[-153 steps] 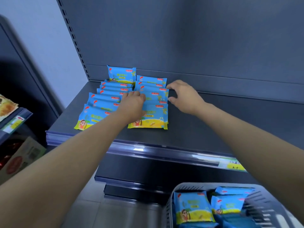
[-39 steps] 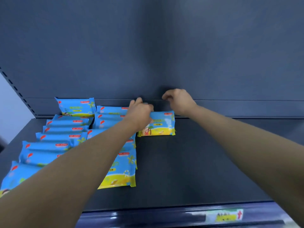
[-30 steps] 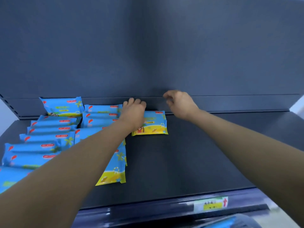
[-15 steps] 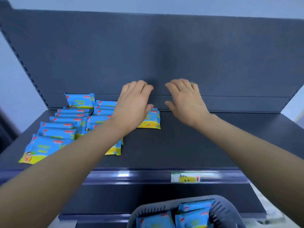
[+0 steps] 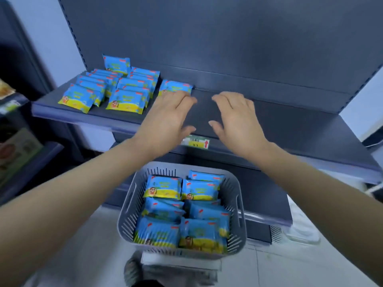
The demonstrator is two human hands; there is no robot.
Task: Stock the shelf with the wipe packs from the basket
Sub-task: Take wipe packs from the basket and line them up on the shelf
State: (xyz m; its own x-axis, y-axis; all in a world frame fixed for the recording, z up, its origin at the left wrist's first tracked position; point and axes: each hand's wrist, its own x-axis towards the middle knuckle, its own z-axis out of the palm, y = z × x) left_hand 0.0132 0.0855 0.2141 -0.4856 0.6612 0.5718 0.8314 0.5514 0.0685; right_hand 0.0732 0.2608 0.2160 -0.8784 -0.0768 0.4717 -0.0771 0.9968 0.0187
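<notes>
Both empty and spread flat: left hand (image 5: 167, 121) and right hand (image 5: 236, 119) hover above the shelf (image 5: 290, 119) edge. Stocked wipe packs (image 5: 126, 100) sit at its left, with a lone pack (image 5: 176, 87) just beyond the left hand. Plenty more wait in the basket (image 5: 128, 206) below. Likely trouble imo: grabbing several slick packs at once and dropping some, or nudging the overlapped rows crooked.

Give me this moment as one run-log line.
left hand open, empty | right hand open, empty | lone wipe pack starts third row on shelf | basket holds remaining packs
</notes>
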